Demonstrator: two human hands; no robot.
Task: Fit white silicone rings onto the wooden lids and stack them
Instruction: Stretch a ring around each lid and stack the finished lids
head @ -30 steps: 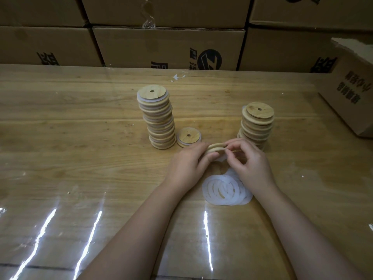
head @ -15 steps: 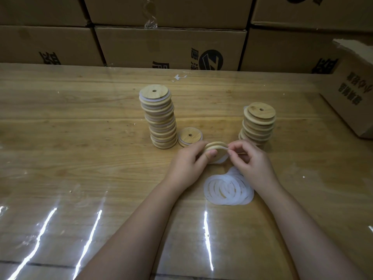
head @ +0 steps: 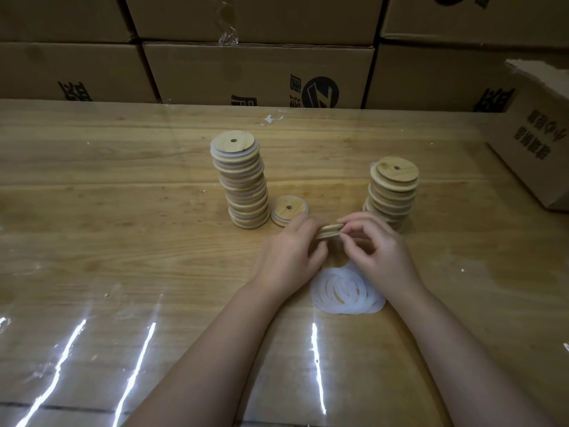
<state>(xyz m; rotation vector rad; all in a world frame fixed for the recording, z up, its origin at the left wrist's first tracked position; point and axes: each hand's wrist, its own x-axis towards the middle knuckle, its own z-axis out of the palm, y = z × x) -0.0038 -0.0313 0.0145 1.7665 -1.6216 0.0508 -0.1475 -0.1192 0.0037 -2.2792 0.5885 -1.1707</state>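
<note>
Right, over on the left side of the wooden table (head: 123, 211) stands the tall stack of lids (head: 243, 183), white rings showing between the wooden discs, the column leaning a little as it rises. Just beside its base lies a single lid (head: 288, 210), flat on the table, a white edge peeking out underneath. Next comes the left hand (head: 292, 254), fingers curled round the near-left edge of the held lid (head: 329, 231), which sits edge-on to the camera, lifted just above the table between the two hands. Whether a ring is already on that lid, I can't tell from here. Below it, the loose pile of white silicone rings (head: 345, 291) lies flat on the table, partly tucked under the right wrist. The right hand (head: 381, 251) meets the lid from the other side, thumb and fingertips pinching at its right rim, the other fingers bent. Behind that hand rises the shorter stack of lids (head: 392, 192), plain wood, top disc sitting off-centre. Far right, a cardboard box (head: 542, 149) rests on the table's edge, and a wall of cartons (head: 258, 75) lines the back.
</note>
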